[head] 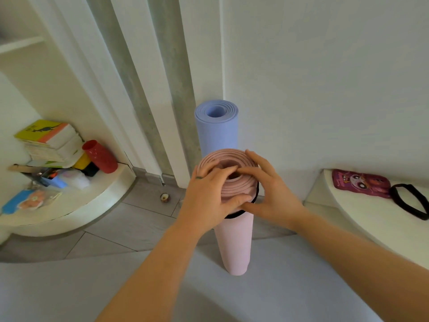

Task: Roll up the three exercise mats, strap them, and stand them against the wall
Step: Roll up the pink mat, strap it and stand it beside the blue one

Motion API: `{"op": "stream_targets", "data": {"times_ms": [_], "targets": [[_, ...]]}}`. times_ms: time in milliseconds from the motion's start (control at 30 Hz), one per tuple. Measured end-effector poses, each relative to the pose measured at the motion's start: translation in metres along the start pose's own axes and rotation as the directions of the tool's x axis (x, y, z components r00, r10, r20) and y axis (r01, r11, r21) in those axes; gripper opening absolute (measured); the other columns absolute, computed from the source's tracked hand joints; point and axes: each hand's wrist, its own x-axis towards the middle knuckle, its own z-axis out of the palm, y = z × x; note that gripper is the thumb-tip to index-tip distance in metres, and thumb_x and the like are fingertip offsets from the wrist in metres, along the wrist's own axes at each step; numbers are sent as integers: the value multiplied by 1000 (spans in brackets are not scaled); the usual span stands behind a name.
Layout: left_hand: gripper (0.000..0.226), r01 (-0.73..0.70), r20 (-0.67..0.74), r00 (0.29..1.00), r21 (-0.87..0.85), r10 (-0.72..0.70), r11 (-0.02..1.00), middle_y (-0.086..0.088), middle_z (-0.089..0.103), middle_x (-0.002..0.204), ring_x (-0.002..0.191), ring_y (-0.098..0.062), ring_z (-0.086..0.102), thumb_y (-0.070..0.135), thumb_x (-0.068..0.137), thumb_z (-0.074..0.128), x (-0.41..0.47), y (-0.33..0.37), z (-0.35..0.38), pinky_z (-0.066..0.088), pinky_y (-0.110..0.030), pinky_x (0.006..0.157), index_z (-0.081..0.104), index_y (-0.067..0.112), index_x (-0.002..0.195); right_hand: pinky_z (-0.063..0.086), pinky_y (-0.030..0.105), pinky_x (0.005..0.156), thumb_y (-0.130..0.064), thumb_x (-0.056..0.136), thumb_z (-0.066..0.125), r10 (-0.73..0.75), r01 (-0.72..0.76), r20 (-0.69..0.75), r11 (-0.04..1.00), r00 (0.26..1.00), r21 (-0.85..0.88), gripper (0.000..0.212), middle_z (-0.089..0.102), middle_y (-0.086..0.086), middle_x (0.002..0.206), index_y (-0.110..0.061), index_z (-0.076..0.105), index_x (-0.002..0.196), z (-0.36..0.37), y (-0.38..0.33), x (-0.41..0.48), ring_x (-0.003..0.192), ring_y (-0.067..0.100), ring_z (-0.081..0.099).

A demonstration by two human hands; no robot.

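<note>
A pink mat (pixel 236 242), rolled into a tight foam cylinder, stands upright with its lower end on a pale bluish mat (pixel 139 287) spread flat over the grey tiled floor (pixel 130 219). Its upper end shows the spiral of smooth layers around a small hollow core. A thin black strap (pixel 233 215) circles the roll just below the top.

Both hands are on that upper end. The left hand (pixel 209 196), with a dark ring (pixel 199 177) on one finger, curls its fingers over the rim toward the core while its thumb presses the side of the roll. The right hand (pixel 271 189) lays its fingers across the top from the other side, its thumb tucked against the side near the strap, so the roll is gripped between the two.

Just behind, a lavender mat (pixel 217 133) of the same matte foam stands rolled on end, leaning on the white wall (pixel 325 89) beside a corner.

At right, a white curved counter (pixel 371 219) carries a glossy purple cartoon pouch (pixel 361 183) and a loose black strap loop (pixel 408 201). At left, a rounded white shelf (pixel 76 217) holds stacked books (pixel 51 140), a tilted red cup (pixel 101 156) and small clutter
</note>
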Motion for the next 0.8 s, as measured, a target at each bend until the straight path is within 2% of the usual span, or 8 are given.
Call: {"op": "stream_targets", "data": {"times_ms": [67,133,167,233,400,500,567,800], "targets": [[66,-27,-63,998,54,30,998,3,67,113,125,-19,43,67,72,50,0,-8,5,39,-38,103,70,15,108,36,7,100,-29,75,74,227,-190,-150,955,962,230,61,37,-7,144,-28,47,129,1,-1,-13,131,-6,36],[62,-24,-86,996,70,30,997,2,70,104,123,-25,48,65,71,52,4,-16,9,41,-38,99,72,13,98,46,10,87,-19,85,69,528,-396,-199,793,825,462,28,56,0,129,-25,60,111,2,3,-16,110,-3,54],[60,-30,-100,994,83,38,996,1,70,102,121,-26,50,64,71,52,5,-18,11,43,-38,98,71,12,95,50,18,84,-16,89,64,654,-487,-120,661,747,570,12,63,6,120,-21,66,99,2,5,-14,100,3,60],[57,-37,-134,990,104,51,994,0,70,100,119,-27,51,62,71,53,4,-20,13,44,-37,96,71,12,92,55,30,80,-19,91,61,757,-621,64,481,650,619,10,70,12,106,-13,70,89,4,10,-6,89,15,65],[54,-23,-185,982,118,45,993,1,70,97,117,-23,49,60,71,54,5,-20,13,41,-30,95,70,12,88,57,22,65,-14,88,66,751,-765,206,546,627,341,13,71,13,88,-1,70,87,-16,6,22,73,14,66],[54,-44,-154,986,114,61,992,0,71,96,117,-25,51,61,72,54,8,-18,14,41,-31,96,70,12,88,56,26,69,-4,84,60,740,-771,240,634,628,61,17,65,16,76,12,66,85,-32,1,46,67,19,60],[54,-61,-143,986,129,79,990,-1,71,97,118,-23,49,61,72,55,11,-18,17,39,-30,96,71,12,88,57,28,70,-6,85,57,745,-761,269,646,611,-63,16,66,13,75,7,66,81,-34,1,55,66,19,60],[50,-164,-183,968,51,170,985,-4,70,89,116,-21,45,56,71,60,4,-21,16,34,-24,95,69,7,80,49,25,55,-16,93,53,879,-892,267,437,396,-116,19,55,6,66,-6,56,77,5,65,17,59,16,52]]}}
